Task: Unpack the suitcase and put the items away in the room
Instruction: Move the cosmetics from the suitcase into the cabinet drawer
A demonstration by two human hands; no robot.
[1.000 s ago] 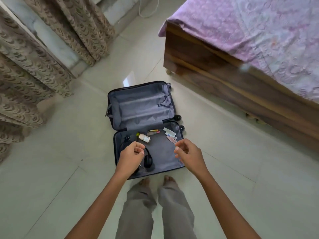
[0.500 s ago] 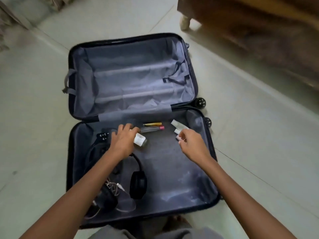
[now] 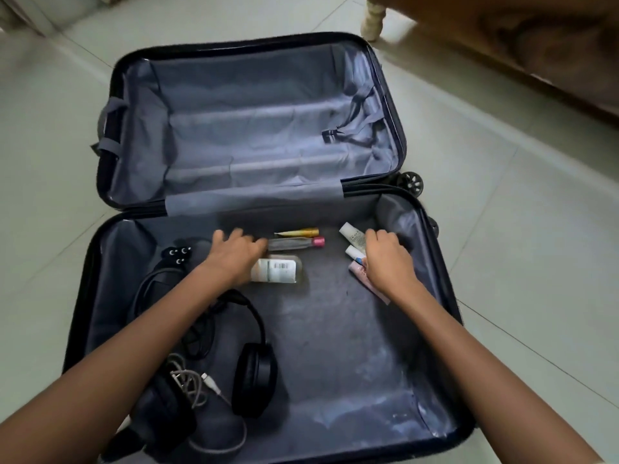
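Note:
The dark suitcase (image 3: 110, 249) lies open on the floor, its far half empty. At the back of the near half lie a white labelled bottle (image 3: 279, 270), a clear bottle with a pink cap (image 3: 296, 243) and a yellow tube (image 3: 298, 232). My left hand (image 3: 234, 257) lies over the white bottle's left end, with blurred fingers stretched out to the clear bottle's end. My right hand (image 3: 385, 261) covers a cluster of tubes: a large white tube (image 3: 351, 234), a small white tube (image 3: 352, 252) and a pink tube (image 3: 356, 272). Its fingers curl down on the small white tube.
Black headphones (image 3: 256, 370), dark coiled cables (image 3: 197, 336), a white cable (image 3: 201, 383) and a black pouch (image 3: 167, 420) fill the near half's left side. A wooden bed frame (image 3: 536, 51) with a pale leg (image 3: 371, 18) stands at the far right on the tiled floor (image 3: 536, 229).
The view has dropped much closer to the suitcase. My left hand slid forward over the white bottle toward the clear one. My right hand settled down onto the tubes.

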